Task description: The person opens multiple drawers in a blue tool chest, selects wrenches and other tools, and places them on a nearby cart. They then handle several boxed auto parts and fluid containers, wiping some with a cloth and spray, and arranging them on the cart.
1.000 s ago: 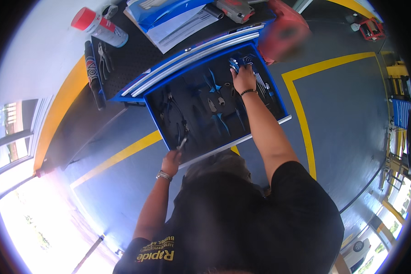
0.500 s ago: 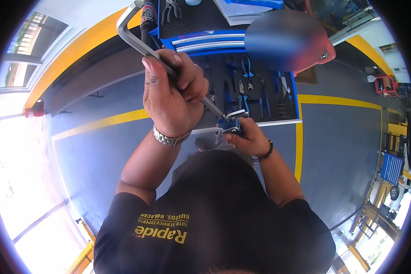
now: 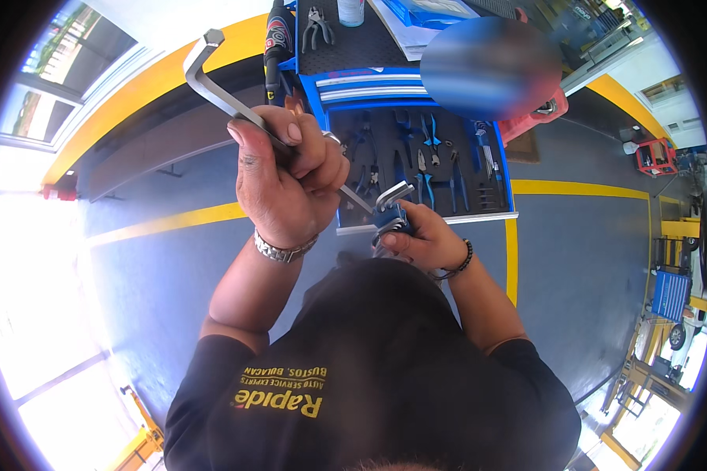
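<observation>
My left hand (image 3: 284,184) is closed round a large L-shaped hex key (image 3: 229,96), its short bent end pointing up at the far left. The key's long shaft slants down to the right, and its lower tip lies close beside a blue hex key holder (image 3: 398,220). Whether tip and holder touch, I cannot tell. The holder is gripped in my right hand (image 3: 432,239), thumb pressed on its near side. Smaller silver bent hex keys (image 3: 394,195) stick out of it.
Beyond my hands, an open drawer (image 3: 440,214) of a blue tool cabinet holds several pliers (image 3: 423,177) in dark foam. On the cabinet top lie grey pliers (image 3: 317,30), a can (image 3: 351,11) and papers (image 3: 404,31). A red case (image 3: 536,118) stands at right.
My left hand and the large hex key have shifted slightly left. The small hex keys in the holder now show at a steeper tilt. The cabinet sits a little differently in view.
</observation>
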`<state>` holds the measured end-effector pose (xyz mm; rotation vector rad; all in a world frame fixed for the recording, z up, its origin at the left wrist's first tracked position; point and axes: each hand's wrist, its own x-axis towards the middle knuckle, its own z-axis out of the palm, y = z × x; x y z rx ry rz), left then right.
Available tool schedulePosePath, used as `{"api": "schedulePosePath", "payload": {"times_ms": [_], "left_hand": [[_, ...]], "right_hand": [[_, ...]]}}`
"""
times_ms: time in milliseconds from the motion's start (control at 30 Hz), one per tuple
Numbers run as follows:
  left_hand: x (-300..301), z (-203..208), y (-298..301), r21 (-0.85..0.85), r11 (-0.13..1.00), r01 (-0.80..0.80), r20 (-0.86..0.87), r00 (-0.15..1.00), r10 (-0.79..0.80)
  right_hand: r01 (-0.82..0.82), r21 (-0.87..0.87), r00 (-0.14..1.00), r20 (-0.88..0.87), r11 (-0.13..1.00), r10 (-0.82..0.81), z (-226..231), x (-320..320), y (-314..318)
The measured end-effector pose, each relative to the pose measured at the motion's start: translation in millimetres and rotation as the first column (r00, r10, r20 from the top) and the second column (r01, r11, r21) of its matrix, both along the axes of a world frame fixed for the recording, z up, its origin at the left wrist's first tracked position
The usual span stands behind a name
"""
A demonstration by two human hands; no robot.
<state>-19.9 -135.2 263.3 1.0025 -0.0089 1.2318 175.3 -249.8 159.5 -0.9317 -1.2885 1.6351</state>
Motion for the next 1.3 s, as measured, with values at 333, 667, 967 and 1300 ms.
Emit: {"api": "schedulePosePath", "payload": {"times_ms": [333,667,967,1300], "left_hand": [[-21.9,-21.1,-3.6,-0.093,0.991,0.101,0.033,0.995,-0.098],[-59.0,8.3,4.4,0.255,0.855,-0.452,-0.257,0.821,0.510],[-52.3,-35.8,12.2,0.240,0.967,-0.087,-0.717,0.655,0.237],[8.7,-89.1,-28.9,0.195,0.960,-0.201,-0.626,0.727,0.280]], "right_hand": [[-0.109,-0.051,0.992,-0.069,0.993,0.105,7.9,-10.6,2.8],[-0.087,0.167,0.890,0.455,0.982,0.002,30.9,-3.3,13.2],[-0.113,0.138,0.684,0.729,0.984,-0.023,28.1,-5.2,11.8],[-0.049,0.005,0.846,0.532,0.999,0.039,22.9,4.6,23.0]]}}
